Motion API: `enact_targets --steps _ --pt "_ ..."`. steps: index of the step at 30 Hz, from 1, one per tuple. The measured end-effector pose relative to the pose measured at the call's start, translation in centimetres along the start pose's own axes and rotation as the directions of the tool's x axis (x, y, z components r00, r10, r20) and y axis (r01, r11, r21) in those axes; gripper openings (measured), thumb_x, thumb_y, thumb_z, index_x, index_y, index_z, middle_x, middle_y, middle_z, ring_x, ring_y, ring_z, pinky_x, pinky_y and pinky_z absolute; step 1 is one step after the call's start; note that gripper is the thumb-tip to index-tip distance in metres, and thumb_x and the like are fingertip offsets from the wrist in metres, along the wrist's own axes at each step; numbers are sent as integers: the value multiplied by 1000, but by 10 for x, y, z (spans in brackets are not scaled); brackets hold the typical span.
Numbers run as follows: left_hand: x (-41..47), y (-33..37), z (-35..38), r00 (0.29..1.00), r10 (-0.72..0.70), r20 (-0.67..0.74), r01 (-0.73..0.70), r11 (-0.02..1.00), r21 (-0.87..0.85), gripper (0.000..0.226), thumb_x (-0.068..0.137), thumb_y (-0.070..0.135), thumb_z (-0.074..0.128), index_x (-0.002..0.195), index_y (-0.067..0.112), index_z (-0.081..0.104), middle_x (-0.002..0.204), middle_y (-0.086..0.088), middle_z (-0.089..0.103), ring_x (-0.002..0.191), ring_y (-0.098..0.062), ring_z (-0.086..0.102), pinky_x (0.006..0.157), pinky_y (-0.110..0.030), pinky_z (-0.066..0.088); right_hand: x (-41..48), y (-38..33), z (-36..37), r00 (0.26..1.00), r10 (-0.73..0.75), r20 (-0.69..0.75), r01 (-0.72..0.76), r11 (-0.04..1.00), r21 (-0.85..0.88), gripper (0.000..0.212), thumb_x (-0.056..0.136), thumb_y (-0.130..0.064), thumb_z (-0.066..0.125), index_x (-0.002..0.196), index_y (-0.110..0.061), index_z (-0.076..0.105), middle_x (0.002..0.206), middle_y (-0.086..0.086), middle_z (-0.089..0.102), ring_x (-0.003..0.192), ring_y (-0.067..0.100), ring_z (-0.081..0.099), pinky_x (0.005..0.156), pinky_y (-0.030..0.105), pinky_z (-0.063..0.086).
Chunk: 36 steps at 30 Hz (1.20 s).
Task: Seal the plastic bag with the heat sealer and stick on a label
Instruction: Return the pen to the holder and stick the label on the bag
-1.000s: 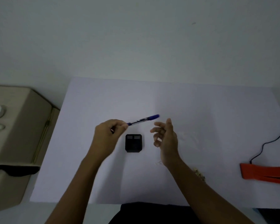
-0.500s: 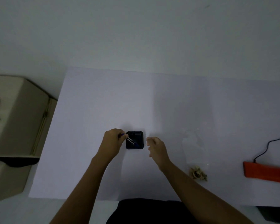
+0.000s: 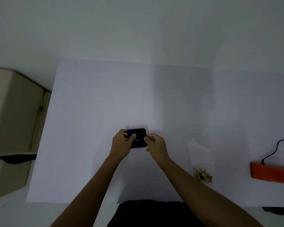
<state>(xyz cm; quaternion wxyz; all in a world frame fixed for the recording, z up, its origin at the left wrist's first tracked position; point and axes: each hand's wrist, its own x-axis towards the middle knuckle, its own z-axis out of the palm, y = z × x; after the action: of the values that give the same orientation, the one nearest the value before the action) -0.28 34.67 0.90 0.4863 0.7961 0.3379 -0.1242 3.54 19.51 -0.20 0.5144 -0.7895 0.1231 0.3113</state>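
White sheet (image 3: 105, 104) over table (image 3: 10, 210) (pale wall (image 3: 138, 30) behind); left hand (image 3: 121, 145) pinches blue pen (image 3: 129, 132), right hand (image 3: 156, 145) grips black box (image 3: 138, 133).

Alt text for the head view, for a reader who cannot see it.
Left hand holds a blue pen over a small black box on white paper; right hand holds the box's edge. Clear bag and orange heat sealer lie to the right.

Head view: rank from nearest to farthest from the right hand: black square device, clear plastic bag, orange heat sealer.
1. The black square device, mid-sheet, held at its right edge by the right hand.
2. The clear plastic bag, lying to the right.
3. The orange heat sealer, at the far right edge.
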Motion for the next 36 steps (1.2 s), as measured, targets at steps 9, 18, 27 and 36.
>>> enact_targets --steps 9,18,27,36 --pt "63 54 -11 992 107 -66 -104 993 57 29 100 22 51 120 2 57 115 -11 66 90 -12 54 65 -13 38 72 -58 3 992 -82 -95 81 997 -16 17 94 -7 58 96 -3 74 89 16 73 71 24 67 73 47 61" --pt "82 68 -11 997 24 -70 -24 1000 0 48 98 24 54 139 2 41 133 -14 57 111 -21 58 84 -25 43 90 -74 -9 997 -67 -37 68 998 17 24 96 -9 56 115 -5 70 100 14 71 80 21 65 72 40 62" --pt "-1 31 38 934 341 -102 -345 938 -25 20 89 15 66 109 15 61 99 4 65 86 -11 61 77 -22 51 33 27 -77 992 51 -117 -59 996 -65 22 96 -6 55 112 -5 70 88 8 69 72 16 63 65 32 56" --pt "-53 -24 124 957 92 274 -121 989 90 9 85 15 69 92 10 68 86 -2 70 77 -13 64 71 -19 49 -17 109 -92 987 96 -126 -121 971 -207 26 94 -4 53 113 -7 70 99 8 72 89 24 67 80 39 58"
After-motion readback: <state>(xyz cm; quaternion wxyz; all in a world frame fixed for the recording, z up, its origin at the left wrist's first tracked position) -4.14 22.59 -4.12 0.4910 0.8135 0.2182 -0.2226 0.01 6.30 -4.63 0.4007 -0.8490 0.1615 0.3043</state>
